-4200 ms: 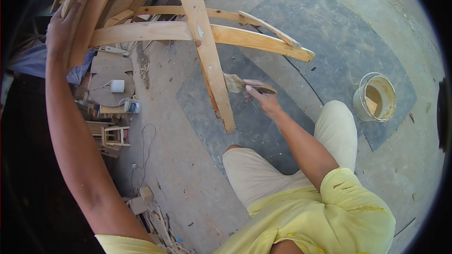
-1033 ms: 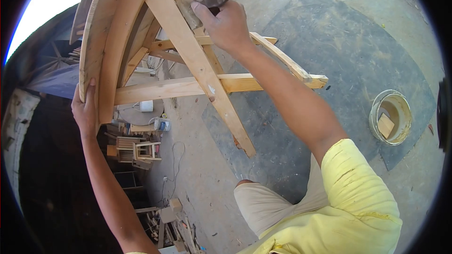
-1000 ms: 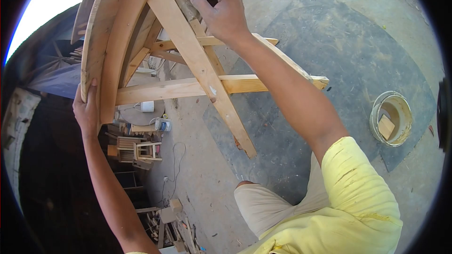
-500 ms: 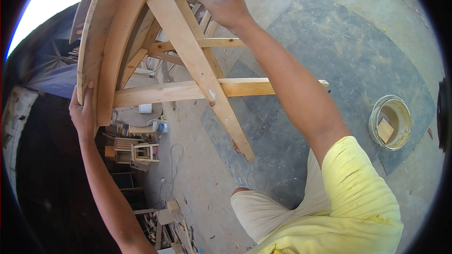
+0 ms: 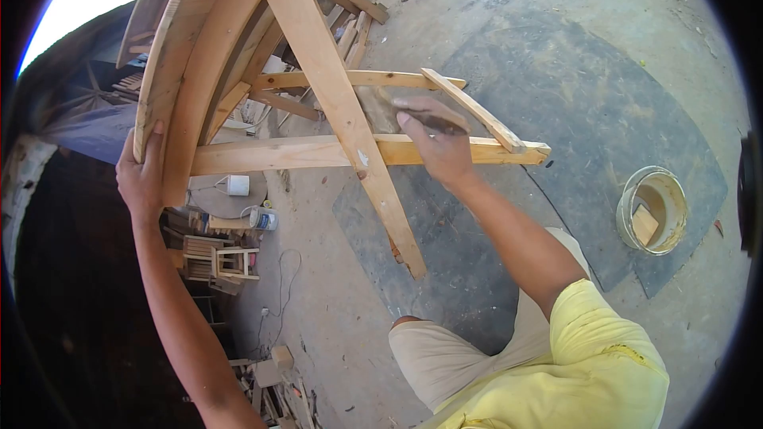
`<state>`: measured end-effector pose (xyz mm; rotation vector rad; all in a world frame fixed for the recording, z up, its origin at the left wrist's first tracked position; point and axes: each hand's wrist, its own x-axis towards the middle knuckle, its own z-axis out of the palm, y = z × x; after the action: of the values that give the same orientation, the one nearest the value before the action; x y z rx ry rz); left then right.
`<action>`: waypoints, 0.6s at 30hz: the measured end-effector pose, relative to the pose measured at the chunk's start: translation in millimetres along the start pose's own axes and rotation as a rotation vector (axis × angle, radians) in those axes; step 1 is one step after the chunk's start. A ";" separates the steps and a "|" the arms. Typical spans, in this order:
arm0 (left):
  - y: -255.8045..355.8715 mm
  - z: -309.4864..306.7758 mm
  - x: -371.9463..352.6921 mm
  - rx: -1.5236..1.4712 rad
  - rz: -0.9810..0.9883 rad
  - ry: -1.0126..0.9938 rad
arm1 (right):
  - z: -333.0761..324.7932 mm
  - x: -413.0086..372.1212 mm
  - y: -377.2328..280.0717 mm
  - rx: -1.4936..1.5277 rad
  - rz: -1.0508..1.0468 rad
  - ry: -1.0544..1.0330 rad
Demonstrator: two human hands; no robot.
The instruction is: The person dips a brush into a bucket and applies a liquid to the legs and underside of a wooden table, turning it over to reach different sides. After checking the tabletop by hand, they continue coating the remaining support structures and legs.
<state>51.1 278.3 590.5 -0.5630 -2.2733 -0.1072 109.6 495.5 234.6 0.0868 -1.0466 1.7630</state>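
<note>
At nine o'clock our left hand (image 5: pixel 141 183) clasps the wooden frame (image 5: pixel 330 87) by its rim; our right hand (image 5: pixel 437 147) holds a brush (image 5: pixel 381 110) against it.

Concrete floor (image 5: pixel 326 310): mat (image 5: pixel 588 103), bucket (image 5: pixel 628 210), wooden frame (image 5: pixel 338 107)

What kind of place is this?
Probably an open-air carpentry yard: an unfinished wooden table frame on a concrete floor, wooden stools and offcuts nearby, a paintbrush in the right hand.

Brush (image 5: pixel 380 109) handle mostly inside right hand (image 5: pixel 437 147) grip; wooden frame (image 5: pixel 318 40) top beyond the upper edge.
</note>
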 end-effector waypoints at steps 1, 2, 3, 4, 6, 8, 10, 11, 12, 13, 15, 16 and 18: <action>-1.2 -0.8 -0.4 0.053 -0.014 -0.014 | 12.7 39.8 -15.5 0.112 0.011 0.052; -5.9 0.4 0.3 0.037 0.022 -0.009 | 21.8 81.1 -26.8 0.066 -0.126 0.037; -6.3 0.2 0.5 0.037 0.015 -0.007 | 31.9 119.9 -35.4 0.002 -0.242 0.059; -3.2 -0.5 -0.4 0.061 0.012 -0.011 | 39.7 157.8 -30.5 -0.011 -0.226 0.086; 1.1 -2.3 -4.4 0.078 -0.011 -0.006 | 53.0 177.4 -31.7 -0.026 -0.215 0.091; 5.1 -2.7 -6.2 0.127 0.002 -0.001 | 61.9 173.7 -33.0 0.238 -0.292 0.037; 5.5 -2.9 -7.2 0.101 -0.019 -0.011 | 51.0 118.1 -43.3 0.098 -0.217 0.042; 6.1 -2.6 -6.4 0.082 -0.018 -0.027 | 44.5 88.3 -41.3 0.002 -0.193 0.040; 7.2 -3.1 -8.0 0.077 -0.033 -0.028 | 36.5 57.1 -35.3 -0.092 -0.170 0.035; 9.0 -3.6 -9.2 0.087 -0.027 -0.028 | 25.0 26.1 -26.4 -0.189 -0.201 -0.022; 9.0 -2.7 -6.7 0.084 -0.024 -0.028 | -6.1 -26.3 -22.1 -0.283 -0.153 -0.144; 6.2 -2.4 -4.1 0.109 -0.010 -0.031 | -23.5 -43.4 -27.8 -0.279 -0.075 -0.213; 0.4 -6.3 -5.6 0.109 -0.004 -0.046 | -68.1 -63.5 -47.9 -0.352 0.060 -0.140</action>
<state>59.0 275.1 590.9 -0.5081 -2.3093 0.0275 204.0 499.3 189.4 -0.0418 -1.4598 1.6176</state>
